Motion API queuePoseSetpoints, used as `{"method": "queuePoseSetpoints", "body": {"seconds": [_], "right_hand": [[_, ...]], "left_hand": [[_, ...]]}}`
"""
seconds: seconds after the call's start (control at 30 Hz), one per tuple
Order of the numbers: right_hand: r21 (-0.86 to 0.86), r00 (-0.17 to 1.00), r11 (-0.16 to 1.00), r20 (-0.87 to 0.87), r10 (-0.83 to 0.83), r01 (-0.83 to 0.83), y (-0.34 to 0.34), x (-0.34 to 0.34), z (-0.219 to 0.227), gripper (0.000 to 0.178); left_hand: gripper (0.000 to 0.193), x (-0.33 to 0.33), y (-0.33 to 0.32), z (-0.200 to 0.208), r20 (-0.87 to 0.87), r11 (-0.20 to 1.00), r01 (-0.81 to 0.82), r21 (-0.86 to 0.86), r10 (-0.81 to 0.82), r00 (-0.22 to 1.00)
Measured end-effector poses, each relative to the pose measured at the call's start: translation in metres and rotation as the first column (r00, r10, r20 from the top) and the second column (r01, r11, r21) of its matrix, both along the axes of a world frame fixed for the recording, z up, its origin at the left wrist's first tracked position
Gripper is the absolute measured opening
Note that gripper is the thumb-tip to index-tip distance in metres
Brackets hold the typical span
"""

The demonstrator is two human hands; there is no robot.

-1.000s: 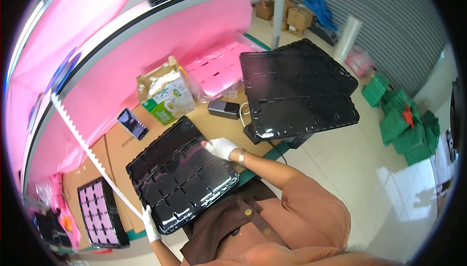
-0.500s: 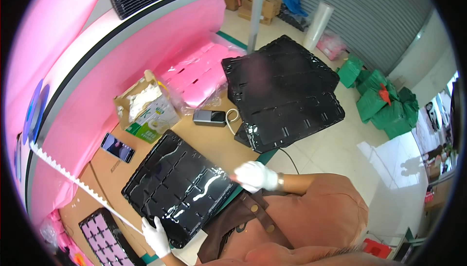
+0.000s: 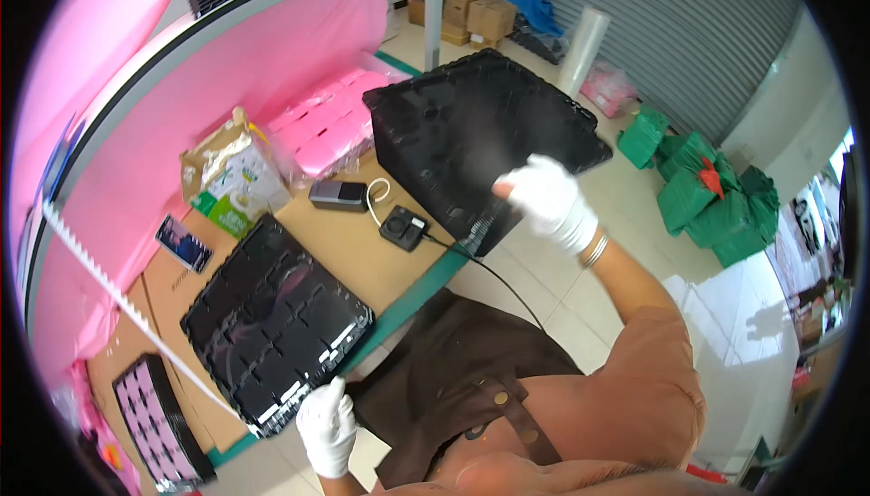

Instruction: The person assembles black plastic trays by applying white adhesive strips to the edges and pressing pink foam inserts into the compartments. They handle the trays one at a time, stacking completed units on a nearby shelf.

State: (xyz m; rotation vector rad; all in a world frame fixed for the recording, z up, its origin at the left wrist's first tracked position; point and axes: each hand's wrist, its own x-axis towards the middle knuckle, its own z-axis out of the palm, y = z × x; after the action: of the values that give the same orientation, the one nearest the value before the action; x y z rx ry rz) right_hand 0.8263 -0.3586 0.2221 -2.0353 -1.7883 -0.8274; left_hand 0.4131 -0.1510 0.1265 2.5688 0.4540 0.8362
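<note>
My right hand (image 3: 549,204), in a white glove with a bare fingertip showing, is raised at the near right side of a stack of black plastic trays (image 3: 435,102). Its fingers are apart and nothing shows in them; whether it touches the stack I cannot tell. A shiny black moulded tray (image 3: 276,315) lies tilted across the cardboard-covered table, its near corner by the table edge. My left hand (image 3: 328,428), also white-gloved, is just below that tray's near edge, fingers curled in and thumb up, with nothing visible in it.
On the table are a phone (image 3: 184,242), an open carton (image 3: 237,179), a grey device (image 3: 338,195), a black box with a cable (image 3: 402,228) and a tray of pink pieces (image 3: 161,423). Pink sheets (image 3: 322,124) lie behind. Green wrapped bundles (image 3: 693,192) are on the floor.
My right hand has risen from the tray on the table to the stack. My left hand has come off the tray's edge. The stack's skewed near tray no longer juts out, uncovering the black box.
</note>
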Motion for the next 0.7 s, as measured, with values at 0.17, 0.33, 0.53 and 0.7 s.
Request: {"method": "queuePoseSetpoints", "body": {"seconds": [0.17,0.33,0.53,0.7], "right_hand": [[0.076,0.962,0.993,-0.255,0.102,-0.085,-0.055,0.080,0.004,0.041],[0.061,0.932,0.971,-0.271,0.240,-0.232,-0.069,0.110,-0.052,0.053],[0.125,0.890,0.937,-0.296,0.348,-0.325,-0.053,0.098,-0.047,0.049],[0.109,0.884,0.932,-0.296,0.362,-0.345,-0.037,0.103,-0.049,0.040]], "left_hand": [[0.027,0.033,-0.081,-0.008,0.005,0.995,0.088,-0.049,-0.088,0.996],[0.021,0.052,-0.139,-0.061,-0.131,0.974,0.121,-0.191,-0.148,0.980],[0.032,0.057,-0.145,-0.212,-0.092,0.178,-0.102,-0.979,0.065,0.994],[0.039,0.047,-0.130,-0.264,-0.087,-0.098,-0.068,-0.993,0.201,0.976]]}}
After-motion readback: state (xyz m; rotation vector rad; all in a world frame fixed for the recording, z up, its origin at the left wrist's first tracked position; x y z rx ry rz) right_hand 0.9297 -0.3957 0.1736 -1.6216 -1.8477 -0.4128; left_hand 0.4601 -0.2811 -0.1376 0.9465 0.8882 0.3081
